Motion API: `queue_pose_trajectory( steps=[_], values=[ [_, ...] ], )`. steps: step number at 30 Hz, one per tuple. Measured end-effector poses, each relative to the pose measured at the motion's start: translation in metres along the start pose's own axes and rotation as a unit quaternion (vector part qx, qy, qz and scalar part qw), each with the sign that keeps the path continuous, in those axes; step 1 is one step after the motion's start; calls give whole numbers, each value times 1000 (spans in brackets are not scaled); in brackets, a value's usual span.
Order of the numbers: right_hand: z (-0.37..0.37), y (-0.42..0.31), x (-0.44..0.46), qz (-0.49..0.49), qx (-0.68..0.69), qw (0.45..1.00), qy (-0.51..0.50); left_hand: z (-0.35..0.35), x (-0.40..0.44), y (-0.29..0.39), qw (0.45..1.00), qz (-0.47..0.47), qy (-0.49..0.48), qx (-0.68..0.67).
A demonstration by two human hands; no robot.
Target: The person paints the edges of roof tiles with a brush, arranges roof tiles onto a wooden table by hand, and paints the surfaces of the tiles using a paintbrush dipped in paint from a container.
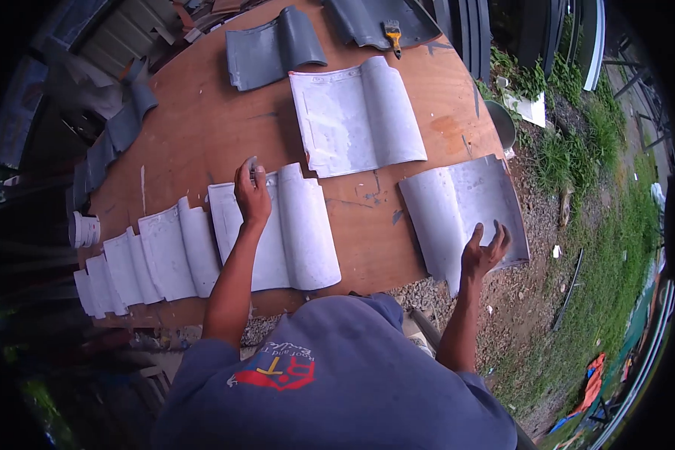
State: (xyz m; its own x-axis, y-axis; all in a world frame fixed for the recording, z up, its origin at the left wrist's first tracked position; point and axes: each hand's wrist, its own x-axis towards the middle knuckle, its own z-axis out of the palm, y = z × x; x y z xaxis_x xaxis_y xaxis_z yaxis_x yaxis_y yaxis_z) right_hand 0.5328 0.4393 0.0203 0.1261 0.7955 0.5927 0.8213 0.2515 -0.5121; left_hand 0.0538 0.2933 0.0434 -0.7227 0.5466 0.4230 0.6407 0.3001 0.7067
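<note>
My left hand (253,193) hovers over a pale, whitish roof tile (307,232) with a rounded ridge at the table's near edge. Its fingers are loosely curled with a gap at the thumb, and I see nothing held. My right hand (486,252) is above another pale roof tile (431,202) at the near right corner, fingers apart and empty; whether it touches the tile I cannot tell. A third pale tile (356,120) lies in the middle of the table. Fingertips on both hands look greyish.
On the wooden table (191,131), several pale tiles (169,247) overlap at the left. Dark grey tiles (259,56) lie at the far side, one (360,19) with a yellow-handled paintbrush (392,36) on it. A white tub (86,229) stands left. Grass and gravel (570,187) border the right.
</note>
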Motion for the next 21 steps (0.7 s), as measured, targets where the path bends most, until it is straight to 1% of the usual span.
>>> queue_pose_trajectory(
  steps=[1, 2, 3, 4, 5, 6, 7, 8, 9, 11, 12, 13, 14, 15, 16, 17, 18, 19, 20, 21],
  values=[
    [1, -26, -17, -17, 44, 999, -28, -27, -27, -21, 999, -41, 25, -7],
    [-1, -52, -36, -31, 83, 995, -55, -55, -56, -55, 994, -107, 36, -10],
    [0, -74, -56, -48, 131, 984, -107, -84, -86, -64, 978, -186, 80, -43],
    [1, -94, -73, -64, 176, 969, -158, -111, -119, -112, 973, -189, 130, 23],
    [-1, -112, -86, -108, 215, 944, -227, -143, -151, -128, 966, -186, 146, 107],
    [-5, -125, -98, -148, 251, 911, -293, -170, -188, -164, 937, -300, 176, 13],
    [-5, -132, -109, -160, 268, 898, -310, -201, -224, -189, 911, -356, 168, 125],
    [-3, -132, -122, -168, 285, 886, -325, -224, -258, -210, 889, -399, 207, 89],
    [-3, -126, -133, -158, 276, 890, -327, -247, -285, -201, 882, -361, 183, 241],
    [-3, -108, -150, -54, 317, 863, -390, -283, -345, -217, 828, -413, 169, 339],
    [-7, -98, -155, -48, 307, 869, -385, -300, -388, -237, 822, -400, 163, 371],
    [-11, -89, -159, 49, 296, 871, -390, -314, -419, -251, 816, -385, 161, 400],
    [-13, -79, -162, 143, 287, 864, -388, -319, -432, -229, 819, -412, 134, 376],
    [-14, -64, -167, 205, 267, 881, -331, -328, -454, -224, 825, -444, 84, 338],
    [-14, -47, -173, 268, 247, 891, -269, -337, -486, -242, 834, -432, 59, 339],
    [-14, -35, -177, 339, 288, 882, -157, -348, -523, -269, 844, -366, -44, 390],
    [-15, -23, -180, 404, 324, 855, -39, -355, -543, -286, 870, -335, -126, 340],
    [-19, -7, -183, 495, 349, 796, 4, -354, -534, -282, 862, -292, -255, 326],
    [-23, 9, -186, 577, 372, 726, 46, -358, -532, -283, 848, -240, -372, 291],
    [-25, 23, -188, 618, 413, 666, 67, -358, -531, -296, 901, -82, -379, 194]
  ],
)
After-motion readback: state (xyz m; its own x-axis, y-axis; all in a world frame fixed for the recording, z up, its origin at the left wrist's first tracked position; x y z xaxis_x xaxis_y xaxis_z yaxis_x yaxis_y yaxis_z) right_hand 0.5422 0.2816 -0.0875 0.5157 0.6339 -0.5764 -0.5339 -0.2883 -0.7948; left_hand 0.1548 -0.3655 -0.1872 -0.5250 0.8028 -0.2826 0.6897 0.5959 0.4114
